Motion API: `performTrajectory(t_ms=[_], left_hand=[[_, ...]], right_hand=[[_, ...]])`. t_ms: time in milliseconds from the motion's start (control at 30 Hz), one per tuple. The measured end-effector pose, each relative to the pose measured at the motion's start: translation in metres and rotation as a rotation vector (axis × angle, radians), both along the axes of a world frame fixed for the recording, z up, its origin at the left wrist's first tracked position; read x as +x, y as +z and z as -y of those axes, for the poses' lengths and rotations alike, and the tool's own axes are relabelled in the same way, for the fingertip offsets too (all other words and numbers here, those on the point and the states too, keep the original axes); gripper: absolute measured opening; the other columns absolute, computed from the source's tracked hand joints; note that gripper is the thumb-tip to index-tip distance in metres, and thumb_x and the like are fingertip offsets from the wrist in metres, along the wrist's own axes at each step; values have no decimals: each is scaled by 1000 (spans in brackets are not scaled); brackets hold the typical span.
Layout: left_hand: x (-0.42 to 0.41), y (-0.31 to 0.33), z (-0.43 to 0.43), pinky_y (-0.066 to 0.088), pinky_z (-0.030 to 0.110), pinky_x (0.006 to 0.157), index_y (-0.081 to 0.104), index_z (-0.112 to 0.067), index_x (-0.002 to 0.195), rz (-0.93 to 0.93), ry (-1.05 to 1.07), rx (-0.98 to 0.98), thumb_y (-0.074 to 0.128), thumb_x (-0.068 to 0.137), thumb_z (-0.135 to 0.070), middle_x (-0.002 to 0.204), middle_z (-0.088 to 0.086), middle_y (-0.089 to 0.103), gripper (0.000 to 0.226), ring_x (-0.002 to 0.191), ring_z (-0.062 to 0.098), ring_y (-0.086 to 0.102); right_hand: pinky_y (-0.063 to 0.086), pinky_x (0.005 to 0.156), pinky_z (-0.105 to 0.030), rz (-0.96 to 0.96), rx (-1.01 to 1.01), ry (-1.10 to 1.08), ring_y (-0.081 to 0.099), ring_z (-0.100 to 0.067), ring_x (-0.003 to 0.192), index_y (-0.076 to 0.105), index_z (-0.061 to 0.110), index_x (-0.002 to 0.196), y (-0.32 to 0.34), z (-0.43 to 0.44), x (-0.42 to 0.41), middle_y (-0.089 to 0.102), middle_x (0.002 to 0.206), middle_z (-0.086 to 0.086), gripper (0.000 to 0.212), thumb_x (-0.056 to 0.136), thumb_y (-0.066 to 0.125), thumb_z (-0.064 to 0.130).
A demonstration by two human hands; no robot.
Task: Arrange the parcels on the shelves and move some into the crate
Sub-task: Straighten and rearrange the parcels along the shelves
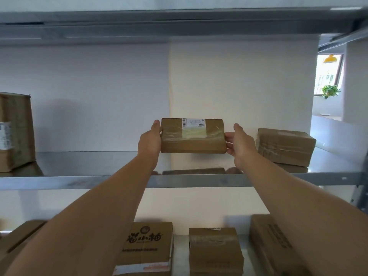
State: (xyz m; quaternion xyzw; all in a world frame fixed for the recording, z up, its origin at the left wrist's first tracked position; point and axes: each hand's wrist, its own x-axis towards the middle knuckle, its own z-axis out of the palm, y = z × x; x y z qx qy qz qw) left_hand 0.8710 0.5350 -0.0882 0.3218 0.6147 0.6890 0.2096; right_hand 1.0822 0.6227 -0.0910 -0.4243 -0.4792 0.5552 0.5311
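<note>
arms reach forward and up, both outstretched; left grip [149, 140] and right grip [240, 144] clamp the ends of a taped parcel [192, 136], held level just above the middle shelf [99, 182].

A metal upper shelf [119, 182] spans the view, its shiny deck mirroring what is above it. On it, at nine o'clock, a tall taped parcel [15, 132] stands upright; at three o'clock a squat brown parcel [284, 146] lies flat. The lower shelf [180, 253] at six o'clock carries a printed carton [147, 248], a small taped box [215, 250] just beside it, and a larger carton [268, 242] toward five o'clock.
</note>
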Motion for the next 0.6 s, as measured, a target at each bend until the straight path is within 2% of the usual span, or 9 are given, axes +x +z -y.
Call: performTrajectory(t_ms=[67,167,233,300,400,600], left_hand=[[1,0,1,35,33,88,66,-21,115,15,-11,36,35,102,-54,106,-1,66,47,94,15,59],[0,1,2,39,33,87,64,-19,111,23,-29,59,31,104,-53,100,0,66,48,88,13,61],[1,2,3,40,34,87,63,-19,108,15,-32,67,30,104,-53,99,1,66,47,89,14,62],[1,4,3,40,35,89,62,-20,113,-5,-31,62,29,104,-54,106,2,65,48,97,18,62],[0,3,3,40,37,96,58,-24,125,-19,-35,42,27,103,-57,120,3,63,50,110,23,59],[-1,2,5,41,37,100,54,-22,127,31,-58,56,30,104,-54,123,2,59,47,112,22,57]], right_hand=[[52,82,-36,-25,5,13,63,-20,80,66,11,88,0,1,0,72,93,-4,45,106,42,44],[54,89,-37,-44,6,24,65,-19,82,65,10,93,-1,1,-1,70,93,-3,43,106,43,44],[56,81,-35,-62,1,35,66,-19,85,65,10,105,-1,3,-1,70,97,-3,41,106,42,45],[54,71,-31,-80,7,49,67,-19,84,63,14,113,0,5,-1,69,96,-2,39,107,41,46],[53,66,-28,-98,27,58,68,-18,80,63,16,109,1,5,-1,70,92,0,42,108,37,48],[51,64,-27,-135,43,62,68,-19,82,62,15,98,6,6,0,70,93,-3,45,107,37,50]])
